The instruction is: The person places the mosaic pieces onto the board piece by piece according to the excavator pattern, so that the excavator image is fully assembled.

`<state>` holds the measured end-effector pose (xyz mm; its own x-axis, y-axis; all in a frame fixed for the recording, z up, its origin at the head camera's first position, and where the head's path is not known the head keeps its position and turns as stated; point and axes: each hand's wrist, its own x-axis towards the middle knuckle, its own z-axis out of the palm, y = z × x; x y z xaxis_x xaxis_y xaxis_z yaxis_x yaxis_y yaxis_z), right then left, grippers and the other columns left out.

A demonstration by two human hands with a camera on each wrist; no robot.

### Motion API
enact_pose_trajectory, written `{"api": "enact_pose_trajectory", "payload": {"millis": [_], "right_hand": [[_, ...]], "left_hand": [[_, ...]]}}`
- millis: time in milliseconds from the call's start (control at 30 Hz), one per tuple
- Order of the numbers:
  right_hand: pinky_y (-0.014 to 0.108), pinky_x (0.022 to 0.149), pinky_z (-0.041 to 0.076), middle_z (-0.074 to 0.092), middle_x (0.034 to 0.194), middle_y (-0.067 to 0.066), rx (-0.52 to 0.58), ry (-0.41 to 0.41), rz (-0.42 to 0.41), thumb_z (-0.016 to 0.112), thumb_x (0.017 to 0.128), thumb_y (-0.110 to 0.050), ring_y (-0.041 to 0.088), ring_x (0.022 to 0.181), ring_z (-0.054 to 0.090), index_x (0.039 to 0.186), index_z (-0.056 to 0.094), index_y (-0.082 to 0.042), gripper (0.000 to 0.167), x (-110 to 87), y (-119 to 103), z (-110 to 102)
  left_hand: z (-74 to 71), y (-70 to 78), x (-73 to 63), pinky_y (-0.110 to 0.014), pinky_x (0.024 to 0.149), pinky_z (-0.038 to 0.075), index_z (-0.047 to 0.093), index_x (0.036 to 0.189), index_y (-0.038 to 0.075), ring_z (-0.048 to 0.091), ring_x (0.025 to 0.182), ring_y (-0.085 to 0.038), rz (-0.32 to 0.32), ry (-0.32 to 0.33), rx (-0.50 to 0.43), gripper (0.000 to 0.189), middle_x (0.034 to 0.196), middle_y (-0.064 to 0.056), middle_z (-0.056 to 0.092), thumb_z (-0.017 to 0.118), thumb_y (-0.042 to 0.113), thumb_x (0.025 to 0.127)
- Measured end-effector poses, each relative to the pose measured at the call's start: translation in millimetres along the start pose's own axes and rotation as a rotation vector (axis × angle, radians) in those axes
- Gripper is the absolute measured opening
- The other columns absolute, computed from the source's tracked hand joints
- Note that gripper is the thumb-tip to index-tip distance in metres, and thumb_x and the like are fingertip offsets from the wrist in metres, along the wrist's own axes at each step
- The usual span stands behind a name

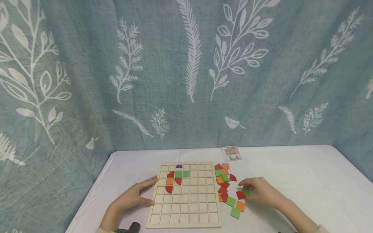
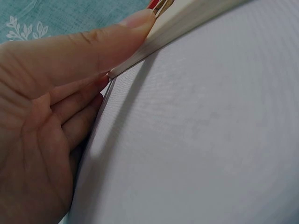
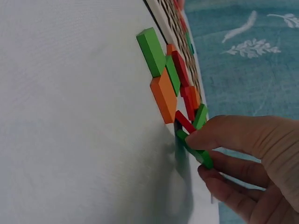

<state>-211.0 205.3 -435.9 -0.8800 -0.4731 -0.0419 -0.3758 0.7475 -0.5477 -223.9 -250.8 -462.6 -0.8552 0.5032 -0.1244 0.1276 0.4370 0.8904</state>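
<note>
Board (image 1: 194,208), one, pale, gridded, on the white table (image 1: 309,174): by my count from the distant end of the feed, seven pieces sat in its cells, all toward the far left part. Placed: one blue piece (image 1: 179,166) in the far row; a red quarter and two green squares in the second; an orange square and a red piece in the third; one more red in the fourth. Unfilled: most cells, including the three nearest rows. Loose stock: a pile (image 1: 224,187) of red, orange and green pieces just beside the board's right side, some overlapping, so I could not give a sure count. Card (image 1: 231,153), one, printed in colours, beyond the pile; its pattern was too small for me to read. Left hand (image 1: 133,195): fingers extended, thumb and fingertips touching the board's left edge. Right hand (image 1: 260,191): thumb and fingers pinching a green piece (image 3: 204,159) near the pile; I could not tell whether it was lifted clear. I judged the filling at an early stage, with more pieces off the board than on it.
</note>
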Motion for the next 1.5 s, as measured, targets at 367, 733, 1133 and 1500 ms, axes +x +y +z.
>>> {"api": "enact_pose_trajectory", "payload": {"millis": [367,733,1133,1500], "right_hand": [[0.03,0.071,0.055,0.069,0.09,-0.001,0.014,0.001,0.044,0.076,0.071,-0.011,0.013,0.079,0.062,0.099,0.068,-0.006,0.029,-1.7,4,-8],[0.037,0.077,0.053,0.069,0.092,-0.001,0.055,0.141,0.051,0.075,0.073,-0.008,0.017,0.085,0.062,0.095,0.07,-0.007,0.023,15.5,-9,7],[0.034,0.074,0.055,0.07,0.095,0.002,0.15,0.249,-0.13,0.074,0.075,-0.006,0.02,0.087,0.066,0.095,0.07,-0.007,0.021,57.4,-40,37],[0.03,0.079,0.054,0.07,0.095,0.002,0.196,0.232,-0.256,0.072,0.078,-0.007,0.019,0.093,0.065,0.092,0.073,-0.007,0.015,101.1,-80,73]], "left_hand": [[2.5,-4.8,-1.2,-0.063,0.106,0.011,0.034,0.14,-0.003,0.009,0.136,-0.047,-0.004,0.01,0.0,0.087,0.149,-0.024,0.02,0.079,0.017,0.068],[2.2,-4.4,-1.8,-0.064,0.106,0.011,0.034,0.14,-0.002,0.009,0.136,-0.047,-0.007,0.016,0.002,0.087,0.15,-0.023,0.02,0.079,0.016,0.068],[1.6,0.1,-1.2,-0.064,0.106,0.011,0.034,0.14,-0.002,0.01,0.136,-0.047,-0.001,0.014,0.022,0.087,0.149,-0.023,0.021,0.079,0.018,0.068],[1.2,0.3,-0.1,-0.065,0.106,0.01,0.035,0.14,-0.002,0.01,0.136,-0.047,0.004,0.029,0.033,0.087,0.149,-0.023,0.022,0.08,0.018,0.067]]}}
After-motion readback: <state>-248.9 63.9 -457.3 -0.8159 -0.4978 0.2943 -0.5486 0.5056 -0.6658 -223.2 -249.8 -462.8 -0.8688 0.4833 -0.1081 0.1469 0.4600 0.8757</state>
